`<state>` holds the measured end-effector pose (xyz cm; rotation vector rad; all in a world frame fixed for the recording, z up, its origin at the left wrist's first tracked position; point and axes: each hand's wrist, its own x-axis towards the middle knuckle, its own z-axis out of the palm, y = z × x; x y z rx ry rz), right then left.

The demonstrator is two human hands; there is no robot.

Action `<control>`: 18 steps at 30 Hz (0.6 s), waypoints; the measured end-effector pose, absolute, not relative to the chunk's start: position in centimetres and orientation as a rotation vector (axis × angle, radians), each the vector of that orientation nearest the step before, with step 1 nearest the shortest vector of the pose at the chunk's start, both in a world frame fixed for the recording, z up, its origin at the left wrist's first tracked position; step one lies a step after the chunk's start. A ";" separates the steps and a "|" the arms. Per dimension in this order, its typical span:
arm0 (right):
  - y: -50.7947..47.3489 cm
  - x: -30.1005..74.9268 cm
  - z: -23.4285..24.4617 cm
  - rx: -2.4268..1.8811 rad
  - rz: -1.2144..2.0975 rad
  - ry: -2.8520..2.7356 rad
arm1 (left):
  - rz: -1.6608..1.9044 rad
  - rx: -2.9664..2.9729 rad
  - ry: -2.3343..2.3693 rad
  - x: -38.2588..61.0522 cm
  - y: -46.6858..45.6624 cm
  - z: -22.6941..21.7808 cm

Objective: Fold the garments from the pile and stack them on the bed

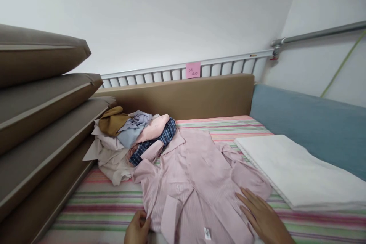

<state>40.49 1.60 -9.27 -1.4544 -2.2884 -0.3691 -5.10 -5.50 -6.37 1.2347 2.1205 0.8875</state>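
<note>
A pale pink shirt [197,175] lies spread on the striped bed sheet [103,202], collar pointing away from me. My left hand [137,228] is at the bottom edge of the view, fingers curled and pinching the shirt's lower left edge beside a folded sleeve. My right hand [263,217] lies flat on the shirt's right side, fingers stretched out and pressing the fabric down.
A heap of mixed clothes [131,141] sits at the shirt's upper left. Stacked brown cushions [42,122] rise on the left. A folded white cloth [300,171] lies on the right next to a blue cushion [311,122]. A brown headboard [183,97] and white rail stand behind.
</note>
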 end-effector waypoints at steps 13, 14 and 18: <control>1.4 40.4 -9.0 -1.482 -0.359 -2.307 | 0.804 1.210 2.109 -5.2 -5.4 -6.3; 1.4 40.4 -8.9 -1.486 -0.358 -2.309 | 0.770 1.240 2.102 -5.4 -5.2 -5.9; 1.4 40.1 -8.3 -1.497 -0.366 -2.314 | 0.719 1.551 2.171 -6.4 -2.1 -0.2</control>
